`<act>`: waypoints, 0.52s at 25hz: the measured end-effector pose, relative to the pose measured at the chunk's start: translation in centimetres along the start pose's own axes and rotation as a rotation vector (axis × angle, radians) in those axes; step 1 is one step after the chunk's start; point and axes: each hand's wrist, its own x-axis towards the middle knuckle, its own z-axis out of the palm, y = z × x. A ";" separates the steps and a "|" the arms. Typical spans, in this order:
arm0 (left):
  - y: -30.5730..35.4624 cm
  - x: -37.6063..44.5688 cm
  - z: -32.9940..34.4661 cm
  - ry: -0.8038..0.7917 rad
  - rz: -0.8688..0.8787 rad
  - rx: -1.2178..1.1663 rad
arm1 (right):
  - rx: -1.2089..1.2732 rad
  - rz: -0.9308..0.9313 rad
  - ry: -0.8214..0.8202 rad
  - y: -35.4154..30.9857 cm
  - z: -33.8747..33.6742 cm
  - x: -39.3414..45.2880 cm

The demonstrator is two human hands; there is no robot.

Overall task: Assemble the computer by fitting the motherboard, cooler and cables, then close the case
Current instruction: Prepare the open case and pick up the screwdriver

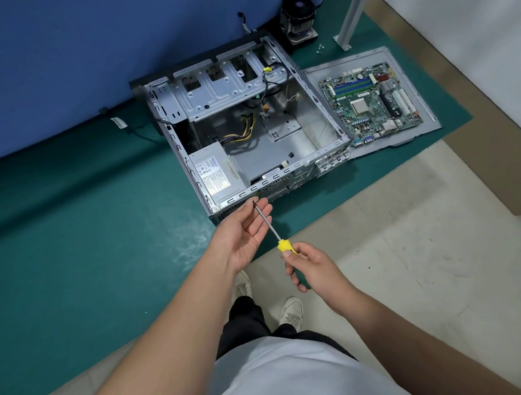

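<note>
The open computer case (249, 131) lies on its side on a green mat (73, 222), its long axis running from the near left to the far right, open side up. Just beside its right edge the motherboard (372, 104) lies flat on the removed side panel (424, 128), connector edge toward the case's near corner. Beyond the case's far right corner the cooler (299, 17) stands on the mat. In front of the case, the right hand (313, 270) grips the yellow handle of a screwdriver (273, 227), whose shaft slants up and left toward the case. The left hand (243, 231) is palm up, fingers loosely spread, pinching the tip between thumb and fingertips.
</note>
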 end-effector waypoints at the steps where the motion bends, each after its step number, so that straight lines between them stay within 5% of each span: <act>1: 0.1 0.0 0.0 0.008 0.004 -0.002 | -0.006 0.001 0.004 0.0 0.1 0.1; 13: 0.6 0.0 0.4 0.059 0.025 0.059 | 0.025 0.000 0.029 0.1 0.6 0.6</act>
